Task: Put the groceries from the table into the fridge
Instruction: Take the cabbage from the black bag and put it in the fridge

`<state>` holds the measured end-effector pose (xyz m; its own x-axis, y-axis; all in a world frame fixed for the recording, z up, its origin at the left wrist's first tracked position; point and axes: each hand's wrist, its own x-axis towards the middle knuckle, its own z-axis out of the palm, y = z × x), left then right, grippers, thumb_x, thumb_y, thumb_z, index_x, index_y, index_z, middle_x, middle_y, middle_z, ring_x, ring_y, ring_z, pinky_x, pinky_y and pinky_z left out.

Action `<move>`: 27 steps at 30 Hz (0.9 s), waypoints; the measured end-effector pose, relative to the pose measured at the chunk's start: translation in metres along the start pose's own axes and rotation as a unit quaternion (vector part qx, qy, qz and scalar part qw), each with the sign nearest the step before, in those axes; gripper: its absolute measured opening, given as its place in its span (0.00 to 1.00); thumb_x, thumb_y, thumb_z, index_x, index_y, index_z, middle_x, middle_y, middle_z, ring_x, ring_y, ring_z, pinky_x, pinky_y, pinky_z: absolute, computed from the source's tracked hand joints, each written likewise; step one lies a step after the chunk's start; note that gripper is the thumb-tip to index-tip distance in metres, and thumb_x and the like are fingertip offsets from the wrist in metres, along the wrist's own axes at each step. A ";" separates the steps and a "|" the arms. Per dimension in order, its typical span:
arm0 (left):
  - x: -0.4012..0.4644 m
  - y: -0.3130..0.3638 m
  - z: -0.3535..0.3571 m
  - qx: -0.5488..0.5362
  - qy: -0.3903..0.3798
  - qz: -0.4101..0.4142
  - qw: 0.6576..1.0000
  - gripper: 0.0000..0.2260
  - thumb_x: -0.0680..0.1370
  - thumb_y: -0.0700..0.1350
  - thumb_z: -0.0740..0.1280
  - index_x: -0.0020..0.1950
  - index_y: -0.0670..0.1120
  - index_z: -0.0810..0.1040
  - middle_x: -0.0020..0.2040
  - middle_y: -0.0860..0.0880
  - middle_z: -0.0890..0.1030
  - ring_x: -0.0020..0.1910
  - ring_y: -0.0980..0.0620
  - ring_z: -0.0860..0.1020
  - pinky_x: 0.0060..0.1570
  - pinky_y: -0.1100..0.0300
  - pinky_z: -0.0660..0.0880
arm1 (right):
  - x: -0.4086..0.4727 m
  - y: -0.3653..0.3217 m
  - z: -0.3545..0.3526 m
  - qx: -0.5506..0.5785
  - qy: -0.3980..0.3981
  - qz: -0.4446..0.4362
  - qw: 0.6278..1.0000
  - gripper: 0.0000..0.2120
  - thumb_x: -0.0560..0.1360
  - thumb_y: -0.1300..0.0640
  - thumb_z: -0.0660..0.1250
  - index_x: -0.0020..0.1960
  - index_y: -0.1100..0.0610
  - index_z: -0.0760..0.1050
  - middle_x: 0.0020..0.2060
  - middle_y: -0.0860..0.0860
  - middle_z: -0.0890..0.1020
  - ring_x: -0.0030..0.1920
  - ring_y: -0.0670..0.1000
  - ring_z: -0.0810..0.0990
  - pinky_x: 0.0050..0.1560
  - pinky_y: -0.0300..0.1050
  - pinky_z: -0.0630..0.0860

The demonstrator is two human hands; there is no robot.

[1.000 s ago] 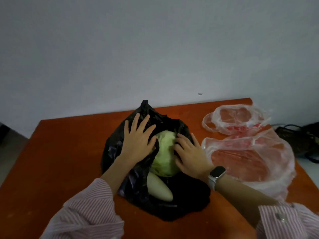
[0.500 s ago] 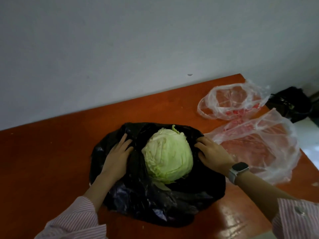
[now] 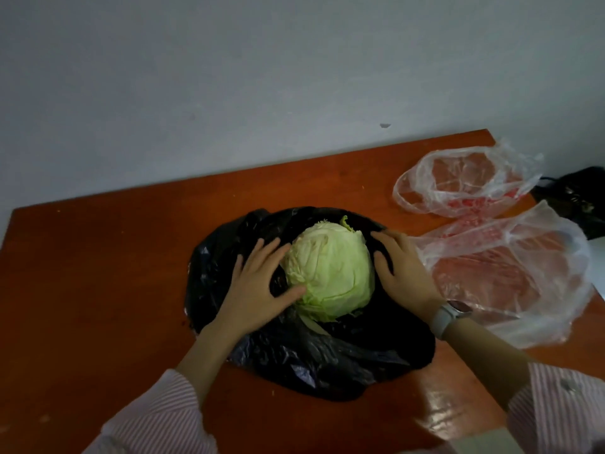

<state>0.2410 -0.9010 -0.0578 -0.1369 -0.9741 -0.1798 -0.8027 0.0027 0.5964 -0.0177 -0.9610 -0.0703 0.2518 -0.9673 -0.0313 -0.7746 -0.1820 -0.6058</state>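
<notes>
Both hands moved inward: left hand [image 3: 258, 290] and right hand [image 3: 402, 273] press straight fingers on cabbage [image 3: 330, 276], at nine and three o'clock. Slippery black bag [image 3: 314, 355] could make it roll away.

A cabbage [image 3: 330, 273] sits on an opened bag [image 3: 314, 355] between the left hand [image 3: 258, 290] and right hand [image 3: 401, 273]; two more bags [image 3: 510, 267] lie beyond the right hand.

Home setting, plain white wall [image 3: 229, 77], orange table [image 3: 98, 273], grocery bags [image 3: 491, 257]
</notes>
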 end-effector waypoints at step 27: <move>-0.056 0.007 0.034 0.146 0.263 0.019 0.953 0.19 0.76 0.53 0.57 0.55 0.42 0.78 0.59 0.44 0.78 0.67 0.47 0.69 0.72 0.46 0.50 | -0.041 -0.023 0.005 0.046 0.137 -0.006 0.990 0.16 0.74 0.55 0.55 0.52 0.64 0.75 0.49 0.59 0.76 0.51 0.58 0.74 0.52 0.44 0.67</move>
<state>0.2229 -0.8387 -0.0704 0.0798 -0.9502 0.3013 -0.9409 0.0280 0.3375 -0.0071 -0.9158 -0.0591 0.0842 -0.9793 0.1842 -0.7129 -0.1884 -0.6755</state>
